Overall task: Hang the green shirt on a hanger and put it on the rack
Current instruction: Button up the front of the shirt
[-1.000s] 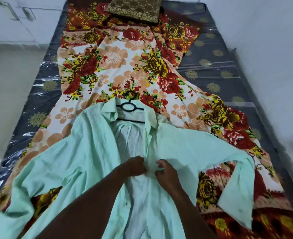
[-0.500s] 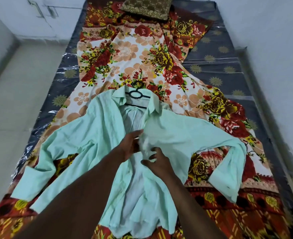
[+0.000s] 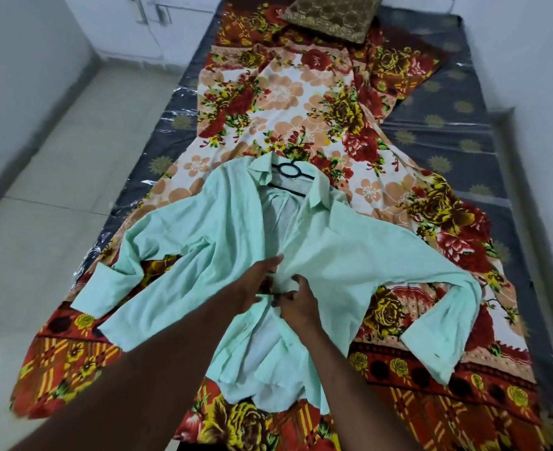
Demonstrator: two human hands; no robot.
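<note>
Shirt fronts now meet; left hand and right hand pinch them at the hanger's 6 o'clock, likely buttoning.

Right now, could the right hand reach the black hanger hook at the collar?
Probably yes: the hanger hook lies uncovered above the open collar, straight ahead; the right hand must first release the green shirt.

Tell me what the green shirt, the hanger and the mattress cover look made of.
Green shirt: thin woven cloth, probably cotton, matte; it creases softly. Hanger: black, thin, likely plastic or coated wire. Mattress cover: patterned grey fabric under glossy clear plastic, judging by glare.
</note>
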